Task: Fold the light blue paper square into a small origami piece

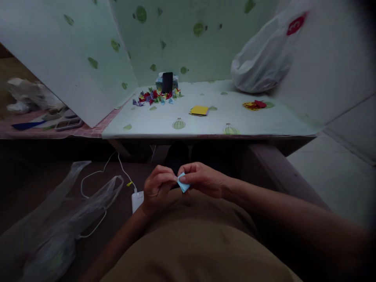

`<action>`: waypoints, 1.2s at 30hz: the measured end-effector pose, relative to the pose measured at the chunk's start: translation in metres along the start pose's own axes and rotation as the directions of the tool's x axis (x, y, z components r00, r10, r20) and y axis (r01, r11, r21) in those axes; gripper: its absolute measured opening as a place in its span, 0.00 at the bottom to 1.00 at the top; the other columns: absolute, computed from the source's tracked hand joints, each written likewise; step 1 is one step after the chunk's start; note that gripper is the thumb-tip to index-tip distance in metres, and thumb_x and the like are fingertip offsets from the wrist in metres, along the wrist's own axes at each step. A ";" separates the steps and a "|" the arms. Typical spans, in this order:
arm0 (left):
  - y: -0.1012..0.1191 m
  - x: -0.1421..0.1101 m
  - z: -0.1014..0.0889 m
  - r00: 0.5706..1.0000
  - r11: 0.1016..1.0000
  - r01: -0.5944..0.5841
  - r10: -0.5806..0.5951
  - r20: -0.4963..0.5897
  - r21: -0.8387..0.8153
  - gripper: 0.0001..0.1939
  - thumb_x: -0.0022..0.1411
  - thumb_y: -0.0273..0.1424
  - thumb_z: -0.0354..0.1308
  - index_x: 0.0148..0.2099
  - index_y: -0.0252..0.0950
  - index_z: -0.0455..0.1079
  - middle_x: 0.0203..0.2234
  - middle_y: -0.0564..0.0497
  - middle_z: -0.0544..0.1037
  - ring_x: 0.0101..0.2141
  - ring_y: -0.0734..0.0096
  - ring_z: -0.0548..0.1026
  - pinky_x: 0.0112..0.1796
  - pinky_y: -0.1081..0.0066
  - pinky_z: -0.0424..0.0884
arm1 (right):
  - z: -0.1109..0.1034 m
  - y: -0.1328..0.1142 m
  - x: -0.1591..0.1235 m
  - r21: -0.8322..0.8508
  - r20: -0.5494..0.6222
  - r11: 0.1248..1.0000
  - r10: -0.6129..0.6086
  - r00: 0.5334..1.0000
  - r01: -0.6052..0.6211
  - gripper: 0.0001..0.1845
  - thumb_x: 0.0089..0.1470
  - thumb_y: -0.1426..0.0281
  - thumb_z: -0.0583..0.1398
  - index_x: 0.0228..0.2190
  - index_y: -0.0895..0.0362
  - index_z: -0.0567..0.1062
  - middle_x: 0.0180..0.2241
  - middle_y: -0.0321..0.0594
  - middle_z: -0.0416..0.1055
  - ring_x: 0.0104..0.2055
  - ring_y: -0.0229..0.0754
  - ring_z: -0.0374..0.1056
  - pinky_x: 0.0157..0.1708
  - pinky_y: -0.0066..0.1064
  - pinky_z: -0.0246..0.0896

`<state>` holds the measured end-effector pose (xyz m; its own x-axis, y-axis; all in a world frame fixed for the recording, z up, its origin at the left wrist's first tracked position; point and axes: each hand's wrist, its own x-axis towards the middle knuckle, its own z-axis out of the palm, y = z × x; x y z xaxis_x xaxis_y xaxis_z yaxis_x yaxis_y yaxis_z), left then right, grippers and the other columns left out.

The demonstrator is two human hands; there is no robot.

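2 hands' grip clamped on blue folded paper (183, 184), left hand (158, 190), right hand (202, 180), clear bag (67, 211) beside.

Blue paper (183, 185): largely covered by the fingers (188, 178) of both hands; only a small folded corner shows, its shape not readable.
Left hand (158, 190): palm side hidden.
Paper bits (155, 96): heaped on the counter (258, 121); too small to tell single shapes.
Phone (167, 82): dark, screen unreadable; it hides most of the box (160, 81) behind it.
Red-yellow pile (255, 105): too small to make out.
White bag (261, 58): blurred; red mark (296, 24) illegible; contents unseen.
Clear bag (55, 231): cut by the left and bottom edges.
Items at far left (44, 117): dim, blurred, cut by the edge.
Cable (96, 176): its end lost under the clear bag.
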<state>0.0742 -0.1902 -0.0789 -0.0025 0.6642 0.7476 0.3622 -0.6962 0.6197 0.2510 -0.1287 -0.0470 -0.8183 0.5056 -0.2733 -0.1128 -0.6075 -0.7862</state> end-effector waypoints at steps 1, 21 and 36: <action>-0.002 -0.002 0.001 0.994 0.993 0.105 -0.106 -0.030 -0.046 0.02 0.65 0.28 0.61 0.39 0.40 0.75 0.32 0.53 0.75 0.33 0.73 0.74 0.32 0.75 0.70 | 0.000 0.001 0.001 -0.030 -0.052 0.999 -0.039 0.998 0.037 0.14 0.41 0.67 0.72 0.27 0.60 0.75 0.22 0.34 0.73 0.23 0.33 0.68 0.27 0.26 0.64; 0.011 0.011 0.004 0.672 0.670 0.740 -0.740 0.020 -0.061 0.12 0.61 0.38 0.60 0.31 0.35 0.71 0.16 0.56 0.72 0.20 0.77 0.68 0.25 0.76 0.64 | -0.019 0.007 0.011 -0.337 -0.134 0.920 -0.256 0.957 0.199 0.19 0.49 0.55 0.68 0.29 0.60 0.76 0.26 0.37 0.73 0.26 0.35 0.66 0.31 0.30 0.60; 0.007 0.009 0.005 0.653 0.647 0.750 -0.757 -0.007 -0.138 0.12 0.61 0.38 0.61 0.31 0.34 0.71 0.17 0.56 0.72 0.20 0.77 0.69 0.25 0.76 0.66 | -0.018 0.008 0.013 -0.334 -0.153 0.927 -0.234 0.960 0.172 0.15 0.46 0.61 0.70 0.27 0.59 0.76 0.23 0.35 0.74 0.24 0.34 0.67 0.29 0.29 0.61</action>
<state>0.0816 -0.1874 -0.0694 -0.2824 0.9591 0.0205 0.1042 0.0095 0.9945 0.2499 -0.1161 -0.0668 -0.6732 0.7211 -0.1635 -0.0569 -0.2710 -0.9609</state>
